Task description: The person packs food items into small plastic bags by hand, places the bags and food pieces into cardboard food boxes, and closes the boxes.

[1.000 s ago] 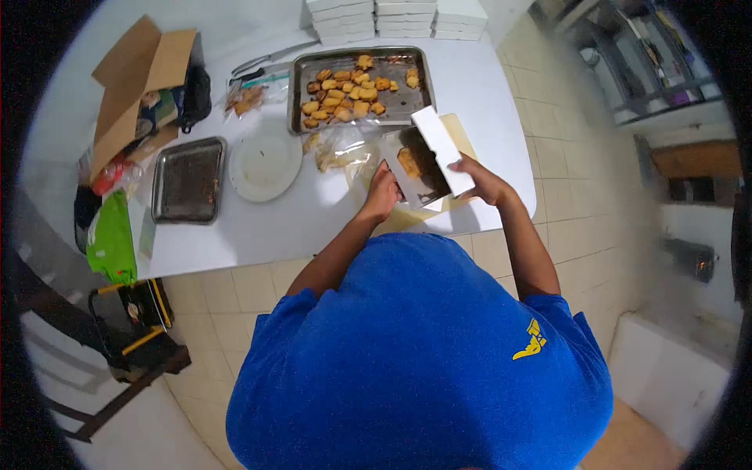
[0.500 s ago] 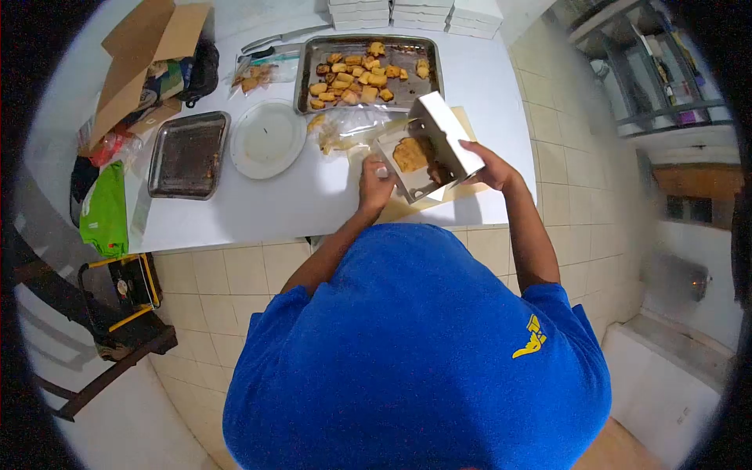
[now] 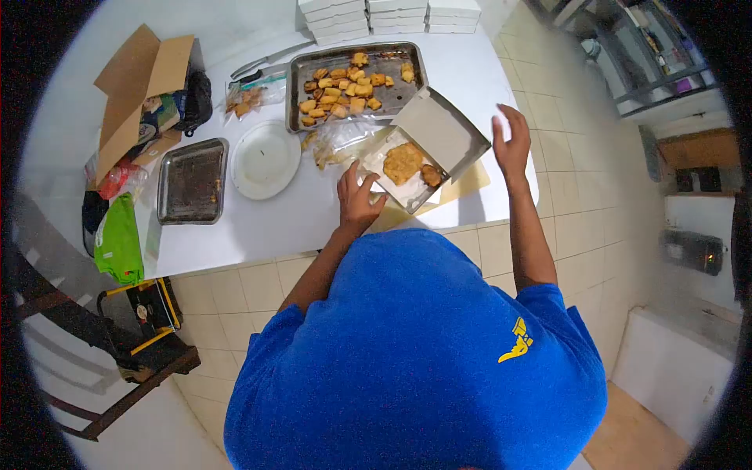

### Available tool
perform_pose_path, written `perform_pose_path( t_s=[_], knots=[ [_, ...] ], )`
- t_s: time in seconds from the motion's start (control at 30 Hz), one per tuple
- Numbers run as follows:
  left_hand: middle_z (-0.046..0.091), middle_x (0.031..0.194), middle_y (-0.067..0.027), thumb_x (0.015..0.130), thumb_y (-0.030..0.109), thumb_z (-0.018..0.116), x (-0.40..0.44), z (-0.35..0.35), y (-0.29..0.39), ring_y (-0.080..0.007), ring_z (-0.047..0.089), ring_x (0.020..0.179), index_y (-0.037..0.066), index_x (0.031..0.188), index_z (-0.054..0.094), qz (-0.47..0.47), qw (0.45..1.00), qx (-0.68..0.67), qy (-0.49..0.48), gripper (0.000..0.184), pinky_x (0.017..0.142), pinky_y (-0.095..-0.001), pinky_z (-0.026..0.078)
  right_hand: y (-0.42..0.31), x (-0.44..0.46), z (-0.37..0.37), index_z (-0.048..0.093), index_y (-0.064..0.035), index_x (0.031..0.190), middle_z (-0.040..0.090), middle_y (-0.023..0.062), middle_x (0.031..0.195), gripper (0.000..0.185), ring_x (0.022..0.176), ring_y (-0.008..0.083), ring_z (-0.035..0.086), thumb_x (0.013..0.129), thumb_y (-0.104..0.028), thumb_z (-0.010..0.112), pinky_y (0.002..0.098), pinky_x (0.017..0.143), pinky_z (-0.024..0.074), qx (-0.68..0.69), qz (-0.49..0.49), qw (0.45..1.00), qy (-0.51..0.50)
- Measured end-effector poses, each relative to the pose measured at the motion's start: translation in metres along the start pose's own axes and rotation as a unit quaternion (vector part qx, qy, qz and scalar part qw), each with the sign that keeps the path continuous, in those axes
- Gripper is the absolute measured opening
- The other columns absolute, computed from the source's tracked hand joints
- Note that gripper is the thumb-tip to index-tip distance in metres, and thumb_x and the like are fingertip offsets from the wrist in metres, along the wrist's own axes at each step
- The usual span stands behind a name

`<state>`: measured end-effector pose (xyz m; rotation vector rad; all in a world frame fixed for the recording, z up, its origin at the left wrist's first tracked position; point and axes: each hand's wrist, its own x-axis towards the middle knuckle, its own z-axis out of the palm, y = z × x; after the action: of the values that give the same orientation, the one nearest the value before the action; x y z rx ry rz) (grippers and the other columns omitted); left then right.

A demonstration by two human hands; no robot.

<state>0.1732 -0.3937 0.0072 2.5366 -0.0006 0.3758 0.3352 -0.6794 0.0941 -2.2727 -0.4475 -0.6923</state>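
A small white cardboard box (image 3: 432, 202) stands near the table's front edge with its lid (image 3: 442, 125) folded back. Inside lie a large flat golden fried piece (image 3: 403, 163) and a smaller browned piece (image 3: 431, 175). My left hand (image 3: 360, 197) rests against the box's left side, its fingers spread and not wrapped round it. To the right of the lid, my right hand (image 3: 512, 147) is raised with fingers apart and nothing in it. Beneath the box is a yellowish sheet (image 3: 468, 182), and a clear plastic bag (image 3: 345, 139) lies crumpled on its left.
Behind the box sits a metal tray (image 3: 298, 74) with several browned chunks (image 3: 345, 90). A white plate (image 3: 266, 160) and another metal tray (image 3: 190, 184) are to the left. A knife (image 3: 270, 59) and stacked white boxes (image 3: 337, 19) lie farther back. An open carton (image 3: 125, 106) stands far left.
The box lid has swung farther back, exposing the food inside. My right hand has let go of the lid and moved up and right. My left hand has shifted slightly left.
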Motion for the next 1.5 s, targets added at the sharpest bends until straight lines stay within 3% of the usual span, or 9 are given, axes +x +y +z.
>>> perform_pose_path(
  t_s=[0.1,0.4,0.67,0.8,0.97,1.1,1.2,1.33,1.5],
  knots=[
    [0.026,0.142,-0.0161,0.067,0.027,0.072,0.003,-0.003,0.001,-0.0368,0.028,0.126,0.012,0.102,0.061,0.017,1.0,-0.004,-0.023,0.039,0.1,-0.0568,0.023,-0.024,-0.014,0.003,0.057,-0.0076,0.114,0.059,0.0154,0.112,0.036,0.097,0.033,0.057,0.082,-0.023,0.061,0.0379,0.086,0.0462,-0.04,-0.124,0.978,-0.166],
    [0.032,0.138,-0.0164,0.069,0.026,0.069,0.004,-0.009,-0.016,-0.0356,0.033,0.124,0.011,0.115,0.053,0.055,0.994,0.007,-0.097,0.051,0.099,-0.0604,0.024,0.066,-0.051,0.066,0.063,-0.0098,0.105,0.062,0.0076,0.108,0.03,0.09,0.0293,0.061,0.079,-0.004,0.05,0.039,0.071,0.0531,-0.27,-0.017,0.91,-0.312],
    [0.046,0.127,-0.0144,0.068,0.023,0.07,0.056,-0.029,-0.107,-0.033,0.044,0.114,0.009,0.11,0.058,0.006,0.984,0.155,0.088,0.047,0.094,-0.0463,0.035,-0.001,-0.018,0.035,0.058,-0.0109,0.114,0.057,0.0089,0.115,0.042,0.106,0.0297,0.052,0.074,-0.003,0.061,0.0427,0.089,0.042,-0.167,0.009,0.976,-0.14],
    [0.064,0.092,-0.0149,0.086,0.022,0.055,0.08,-0.05,-0.143,-0.0306,0.06,0.087,0.005,0.092,0.063,-0.13,0.983,-0.084,0.101,0.02,0.081,-0.0374,0.046,-0.073,-0.006,0.016,0.059,-0.0098,0.112,0.051,0.0117,0.12,0.038,0.114,0.0325,0.044,0.075,-0.004,0.061,0.0441,0.097,0.036,-0.192,-0.032,0.981,-0.029],
    [0.062,0.101,-0.0166,0.09,0.024,0.049,0.073,-0.128,-0.127,-0.0301,0.061,0.095,0.005,0.093,0.052,-0.188,0.802,-0.567,0.029,0.019,0.084,-0.0417,0.048,-0.15,-0.026,0.089,0.053,-0.0089,0.122,0.051,0.0132,0.125,0.049,0.118,0.029,0.044,0.076,-0.012,0.068,0.0406,0.099,0.0356,0.148,0.03,0.982,-0.114],
    [0.061,0.103,-0.0177,0.091,0.025,0.051,0.053,-0.158,-0.142,-0.0319,0.063,0.089,0.007,0.092,0.049,-0.224,0.683,-0.693,-0.055,0.018,0.082,-0.0427,0.049,-0.203,-0.056,0.182,0.036,-0.007,0.136,0.052,0.0088,0.124,0.07,0.111,0.0192,0.049,0.078,-0.023,0.072,0.0347,0.095,0.0405,0.396,0.237,0.835,-0.3],
    [0.062,0.098,-0.0142,0.092,0.024,0.05,0.038,-0.173,-0.148,-0.0258,0.066,0.078,0.005,0.095,0.05,-0.252,0.724,-0.636,-0.087,0.02,0.068,-0.0329,0.052,-0.238,-0.061,0.219,0.047,-0.004,0.127,0.059,0.007,0.114,0.054,0.101,0.0139,0.054,0.081,-0.022,0.069,0.0292,0.089,0.0431,0.558,0.217,0.713,-0.364],
    [0.063,0.092,-0.0106,0.092,0.022,0.051,0.015,-0.188,-0.171,-0.0213,0.066,0.073,0.005,0.104,0.048,-0.274,0.752,-0.594,-0.082,0.021,0.062,-0.0275,0.051,-0.269,-0.069,0.236,0.064,-0.0027,0.096,0.064,-0.0006,0.086,0.019,0.08,0.0071,0.056,0.086,-0.019,0.063,0.0224,0.074,0.0441,0.48,0.225,0.75,-0.395],
    [0.062,0.094,-0.0143,0.092,0.02,0.052,-0.017,-0.197,-0.201,-0.024,0.064,0.074,0.007,0.106,0.046,-0.262,0.775,-0.568,-0.092,0.02,0.066,-0.0314,0.053,-0.29,-0.109,0.239,0.056,-0.0046,0.11,0.062,0.0015,0.085,0.03,0.077,0.008,0.056,0.083,-0.013,0.065,0.0219,0.074,0.0448,0.503,0.275,0.745,-0.341]
  ],
)
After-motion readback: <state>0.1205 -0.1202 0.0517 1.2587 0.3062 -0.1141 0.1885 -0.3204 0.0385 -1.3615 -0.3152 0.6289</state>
